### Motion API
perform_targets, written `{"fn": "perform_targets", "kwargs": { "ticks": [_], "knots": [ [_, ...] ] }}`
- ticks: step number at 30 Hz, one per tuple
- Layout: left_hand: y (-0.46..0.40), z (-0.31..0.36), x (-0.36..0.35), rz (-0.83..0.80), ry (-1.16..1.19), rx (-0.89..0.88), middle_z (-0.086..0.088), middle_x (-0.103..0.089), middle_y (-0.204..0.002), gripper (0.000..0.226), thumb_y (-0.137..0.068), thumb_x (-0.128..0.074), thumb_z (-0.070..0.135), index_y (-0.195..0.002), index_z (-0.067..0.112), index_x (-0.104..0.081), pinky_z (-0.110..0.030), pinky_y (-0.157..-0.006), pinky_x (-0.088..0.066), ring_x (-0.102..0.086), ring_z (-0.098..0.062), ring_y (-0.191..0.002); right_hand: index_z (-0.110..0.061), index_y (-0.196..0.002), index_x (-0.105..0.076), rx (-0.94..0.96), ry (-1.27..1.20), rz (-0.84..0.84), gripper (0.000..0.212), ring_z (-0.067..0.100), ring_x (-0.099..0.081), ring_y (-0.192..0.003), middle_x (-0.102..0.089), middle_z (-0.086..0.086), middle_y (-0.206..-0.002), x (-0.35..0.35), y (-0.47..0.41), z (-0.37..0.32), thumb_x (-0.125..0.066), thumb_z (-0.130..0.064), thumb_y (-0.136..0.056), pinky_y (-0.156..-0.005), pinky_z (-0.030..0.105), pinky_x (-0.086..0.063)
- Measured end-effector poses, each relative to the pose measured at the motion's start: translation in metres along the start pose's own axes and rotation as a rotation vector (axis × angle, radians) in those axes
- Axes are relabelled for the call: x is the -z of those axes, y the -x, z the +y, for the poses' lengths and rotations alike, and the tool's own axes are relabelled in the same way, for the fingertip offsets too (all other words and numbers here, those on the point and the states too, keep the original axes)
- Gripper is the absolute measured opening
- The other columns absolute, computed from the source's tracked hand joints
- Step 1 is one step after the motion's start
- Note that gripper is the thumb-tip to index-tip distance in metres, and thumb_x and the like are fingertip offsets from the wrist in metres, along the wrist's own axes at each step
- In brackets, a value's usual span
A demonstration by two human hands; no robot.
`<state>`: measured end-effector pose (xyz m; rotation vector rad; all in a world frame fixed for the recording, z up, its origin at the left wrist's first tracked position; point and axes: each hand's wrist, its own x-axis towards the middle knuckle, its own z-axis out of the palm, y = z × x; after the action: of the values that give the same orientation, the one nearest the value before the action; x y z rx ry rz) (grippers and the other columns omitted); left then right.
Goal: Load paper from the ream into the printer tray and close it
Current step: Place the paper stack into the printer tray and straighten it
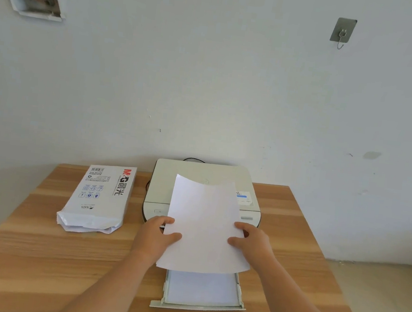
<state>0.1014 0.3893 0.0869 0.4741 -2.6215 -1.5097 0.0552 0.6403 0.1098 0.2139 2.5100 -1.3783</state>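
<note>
A white printer (197, 173) stands at the back of the wooden table, its paper tray (241, 293) pulled out toward me with white sheets lying inside. Above the tray I hold a thin stack of white paper (204, 223), tilted up with its far edge curling over the printer. My left hand (156, 235) grips the stack's left edge and my right hand (254, 242) grips its right edge. The opened paper ream (98, 197), a white wrapper with red and black print, lies to the left of the printer.
The wooden table (32, 251) ends just below the tray's front lip and at the right around the printer's side. A white wall rises behind it, with a black cable (194, 159) behind the printer. Floor tiles show at the right.
</note>
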Motion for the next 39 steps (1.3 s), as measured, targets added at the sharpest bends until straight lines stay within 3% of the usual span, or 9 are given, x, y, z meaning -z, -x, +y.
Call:
{"fn": "perform_targets", "kwargs": {
  "ticks": [10,14,17,24,29,35,39],
  "knots": [
    [0.009,0.019,-0.037,0.1,0.024,0.048,0.005,-0.057,-0.111,0.041,-0.073,-0.08,0.028,-0.11,0.023,-0.063,-0.026,-0.078,-0.048,-0.056,-0.014,-0.097,-0.022,-0.124,-0.061,0.027,-0.13,-0.091,0.05,0.02,-0.059,-0.099,-0.059,0.002,-0.115,0.036,-0.033,0.014,-0.074,-0.013,-0.077,-0.08,0.029,-0.047],
    [0.015,0.02,-0.045,0.112,0.033,0.081,0.005,-0.058,-0.108,0.041,-0.074,-0.079,0.028,-0.111,0.024,-0.062,-0.021,-0.068,-0.046,-0.056,-0.006,-0.088,-0.021,-0.123,-0.062,0.02,-0.15,-0.12,0.05,0.021,-0.06,-0.099,-0.06,0.002,-0.115,0.039,-0.041,0.022,-0.075,-0.011,-0.076,-0.085,0.033,-0.05],
    [0.017,0.018,-0.046,0.104,0.044,0.1,0.006,-0.057,-0.105,0.04,-0.074,-0.079,0.027,-0.111,0.024,-0.063,-0.018,-0.063,-0.044,-0.055,-0.005,-0.085,-0.022,-0.123,-0.061,-0.002,-0.173,-0.137,0.05,0.019,-0.06,-0.095,-0.06,0.0,-0.113,0.036,-0.041,0.029,-0.075,-0.011,-0.076,-0.079,0.029,-0.048],
    [0.023,-0.002,-0.05,0.042,0.08,0.161,0.008,-0.06,-0.106,0.041,-0.075,-0.078,0.03,-0.112,0.029,-0.061,-0.023,-0.067,-0.049,-0.058,-0.01,-0.092,-0.025,-0.125,-0.059,-0.067,-0.174,-0.151,0.05,0.018,-0.061,-0.094,-0.06,-0.002,-0.109,0.022,-0.031,0.05,-0.074,-0.014,-0.078,-0.082,0.034,-0.051],
    [0.038,-0.029,-0.059,0.013,0.143,0.204,0.009,-0.063,-0.103,0.036,-0.074,-0.08,0.028,-0.104,0.037,-0.061,-0.033,-0.073,-0.056,-0.06,-0.013,-0.09,-0.026,-0.125,-0.058,-0.079,-0.186,-0.128,0.048,0.012,-0.063,-0.089,-0.062,-0.002,-0.11,0.009,-0.013,0.069,-0.07,-0.011,-0.081,-0.064,0.023,-0.048],
    [0.062,-0.064,-0.068,-0.042,0.199,0.289,0.003,-0.066,-0.101,0.034,-0.073,-0.081,0.024,-0.099,0.038,-0.063,-0.039,-0.077,-0.058,-0.063,-0.017,-0.09,-0.029,-0.122,-0.058,-0.145,-0.207,-0.115,0.045,0.012,-0.065,-0.084,-0.063,-0.005,-0.102,-0.011,0.01,0.101,-0.068,-0.008,-0.083,-0.06,0.02,-0.05],
    [0.069,-0.078,-0.07,-0.058,0.151,0.303,0.005,-0.065,-0.1,0.035,-0.072,-0.081,0.028,-0.099,0.04,-0.063,-0.035,-0.078,-0.056,-0.06,-0.014,-0.091,-0.036,-0.112,-0.059,-0.184,-0.228,-0.107,0.041,0.016,-0.062,-0.091,-0.061,0.0,-0.107,-0.024,0.021,0.121,-0.071,-0.011,-0.081,-0.07,0.03,-0.056]
  ]
}}
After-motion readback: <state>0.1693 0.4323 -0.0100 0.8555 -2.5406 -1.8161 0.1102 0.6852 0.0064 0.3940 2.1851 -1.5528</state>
